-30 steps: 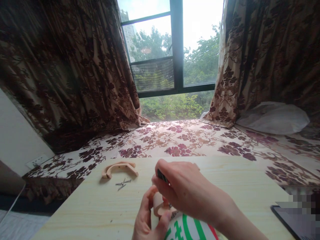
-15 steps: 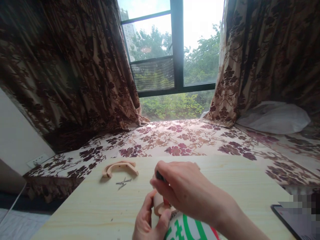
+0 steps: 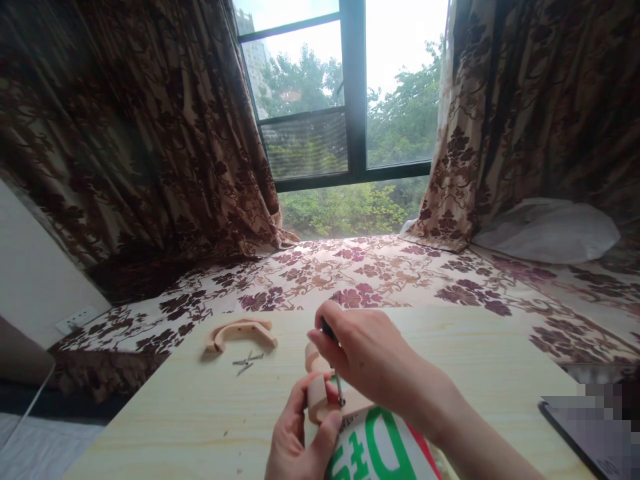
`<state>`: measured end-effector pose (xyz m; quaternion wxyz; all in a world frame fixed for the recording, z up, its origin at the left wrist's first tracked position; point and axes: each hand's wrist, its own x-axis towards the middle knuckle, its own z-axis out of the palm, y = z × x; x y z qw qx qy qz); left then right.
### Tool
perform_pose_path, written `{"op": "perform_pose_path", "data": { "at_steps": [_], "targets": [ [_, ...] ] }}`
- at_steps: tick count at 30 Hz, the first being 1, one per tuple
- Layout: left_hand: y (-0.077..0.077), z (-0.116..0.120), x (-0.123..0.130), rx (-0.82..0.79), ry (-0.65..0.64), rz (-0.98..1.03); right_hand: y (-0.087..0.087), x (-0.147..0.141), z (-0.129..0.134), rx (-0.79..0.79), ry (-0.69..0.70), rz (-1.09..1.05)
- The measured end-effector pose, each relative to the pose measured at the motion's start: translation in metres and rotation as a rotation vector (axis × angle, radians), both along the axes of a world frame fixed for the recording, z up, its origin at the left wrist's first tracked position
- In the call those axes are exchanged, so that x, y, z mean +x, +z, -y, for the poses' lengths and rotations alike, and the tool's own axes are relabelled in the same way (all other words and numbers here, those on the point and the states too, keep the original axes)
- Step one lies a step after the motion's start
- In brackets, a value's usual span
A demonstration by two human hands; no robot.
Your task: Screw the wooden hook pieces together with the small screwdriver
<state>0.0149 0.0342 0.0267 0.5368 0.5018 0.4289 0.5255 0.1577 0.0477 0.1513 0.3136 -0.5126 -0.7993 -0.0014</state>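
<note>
My right hand (image 3: 367, 347) is closed around the dark handle of a screwdriver (image 3: 339, 385). Its metal shaft points down, and the tip meets a screw head on a pale wooden piece (image 3: 357, 402). From below left, my left hand (image 3: 303, 427) grips the rounded wooden end (image 3: 317, 399) of that piece between thumb and fingers. Another rounded wooden part (image 3: 315, 359) shows just behind. Under the wood lies a white package (image 3: 373, 447) with green lettering and a red edge. Curved wooden pieces (image 3: 245, 327) rest at the left, with several loose screws (image 3: 247, 364) beside them.
The light wooden table (image 3: 175, 413) holds all of this. A dark-edged device (image 3: 575, 433) lies at the right edge. Behind the table are a floral-covered ledge (image 3: 310, 267), a window (image 3: 356, 93), patterned curtains and a white plastic bag (image 3: 550, 230).
My right hand has risen slightly and tilted, so the screwdriver shaft and the wooden part behind now show. My left hand holds the wood nearly as before.
</note>
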Motion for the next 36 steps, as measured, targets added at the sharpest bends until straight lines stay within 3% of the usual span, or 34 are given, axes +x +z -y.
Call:
{"op": "perform_pose_path", "data": {
  "at_steps": [6, 13, 19, 26, 31, 36],
  "targets": [
    [0.0, 0.0, -0.003, -0.016, -0.014, -0.028, 0.009, 0.007, 0.009, -0.082, 0.229, -0.065],
    [0.005, 0.002, -0.001, -0.04, -0.002, -0.009, 0.006, 0.006, 0.004, -0.048, 0.084, -0.095],
    [0.008, 0.004, 0.002, -0.069, 0.009, 0.014, 0.012, 0.003, 0.01, -0.078, 0.178, -0.08],
    [0.008, 0.002, 0.001, -0.034, 0.015, -0.012, 0.005, 0.006, 0.004, -0.065, 0.051, -0.096],
    [0.009, 0.003, 0.003, -0.052, 0.036, 0.003, 0.01, 0.008, 0.01, -0.129, 0.203, -0.059],
    [0.009, 0.003, 0.002, -0.041, 0.009, -0.028, 0.009, 0.009, 0.008, -0.117, 0.09, -0.064]
  ]
}}
